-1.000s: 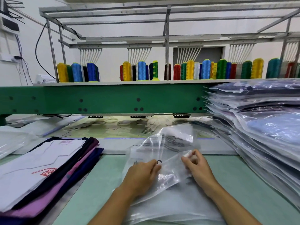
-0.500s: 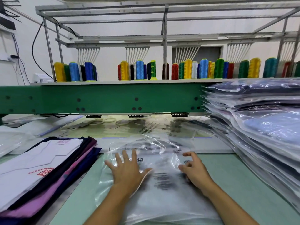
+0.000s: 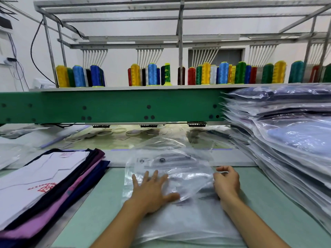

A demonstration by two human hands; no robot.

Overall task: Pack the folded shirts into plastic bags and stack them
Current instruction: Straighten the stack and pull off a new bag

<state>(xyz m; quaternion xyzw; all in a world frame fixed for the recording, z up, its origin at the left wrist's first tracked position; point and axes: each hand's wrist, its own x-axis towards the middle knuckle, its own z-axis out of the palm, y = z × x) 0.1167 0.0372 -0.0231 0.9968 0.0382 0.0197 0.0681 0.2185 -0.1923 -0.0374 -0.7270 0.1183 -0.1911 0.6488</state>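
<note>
Both hands are working a clear plastic bag (image 3: 180, 167) that lies on the pale green tabletop (image 3: 265, 203), right in front of the person. The left hand (image 3: 152, 190) lies flat on it, fingers straight and spread, pressing the film down. The right hand (image 3: 226, 183) has its fingers curled at the bag's right edge and pinches the plastic there, so the film billows up between the two hands. The bag sits on a pile of more empty bags (image 3: 188, 222). To the left is a stack of folded shirts (image 3: 44, 185), the white one on top. To the right rises a tall stack of bagged shirts (image 3: 286, 140). Behind, thread spools (image 3: 152, 74) line a shelf above a green beam (image 3: 116, 106).
</note>
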